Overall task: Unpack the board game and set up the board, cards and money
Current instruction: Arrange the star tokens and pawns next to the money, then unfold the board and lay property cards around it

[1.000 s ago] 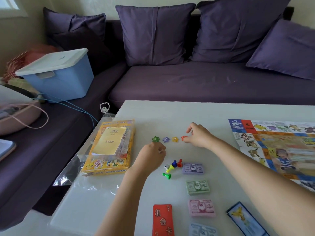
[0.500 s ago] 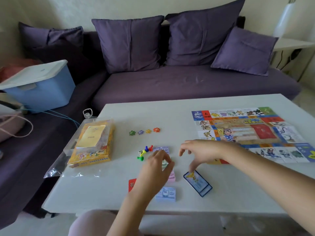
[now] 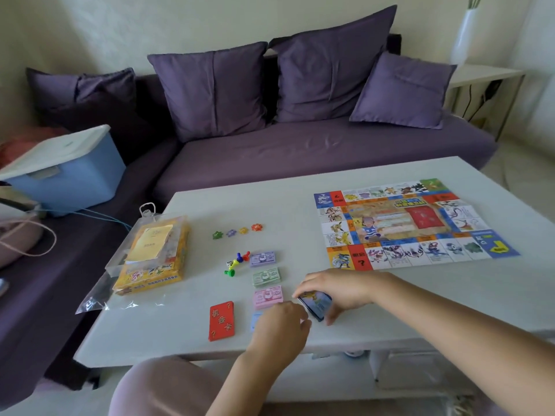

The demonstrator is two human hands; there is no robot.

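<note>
Here, in the lower centre of the frame, the right hand [image 3: 336,291] arches over the blue card deck [image 3: 315,304] on the white table [image 3: 294,211], fingers and thumb curled round its edges. The left hand [image 3: 282,325] sits just left of that deck with fingers curled, covering the pale blue money stack [image 3: 254,321] (only a corner shows); whether it grips anything I cannot tell. The game board [image 3: 411,223] lies flat at the right, well apart from both hands.

A white-lidded blue bin [image 3: 69,181] sits on the purple cushioned sofa [image 3: 300,148].
</note>
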